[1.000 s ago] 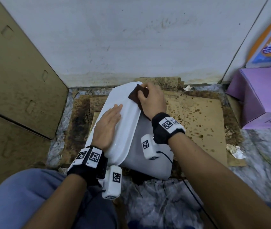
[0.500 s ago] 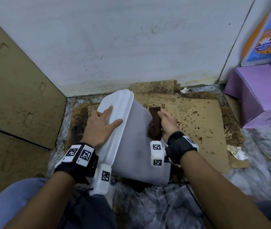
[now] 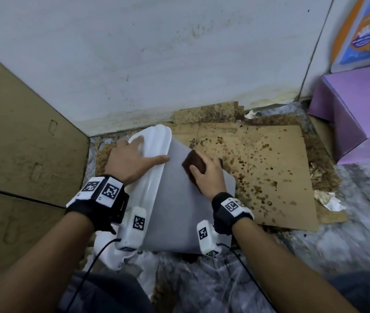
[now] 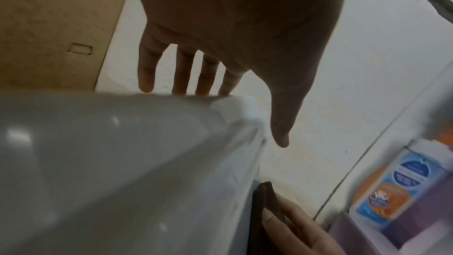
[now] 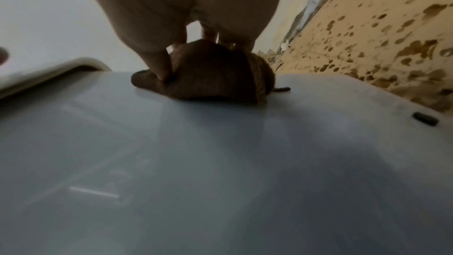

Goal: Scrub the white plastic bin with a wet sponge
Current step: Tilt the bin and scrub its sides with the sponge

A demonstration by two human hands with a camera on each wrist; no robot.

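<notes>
Low in the centre of the head view, the white plastic bin (image 3: 175, 213) lies on its side, broad wall up, likely so it can be scrubbed. The right hand (image 3: 209, 175), fingers curled round the brown sponge (image 3: 194, 164), presses it onto that wall. At centre left the left hand (image 3: 132, 159), fingers straight and spread, rests on the rim, seemingly steadying it. Beyond lies stained cardboard (image 3: 270, 168)
</notes>
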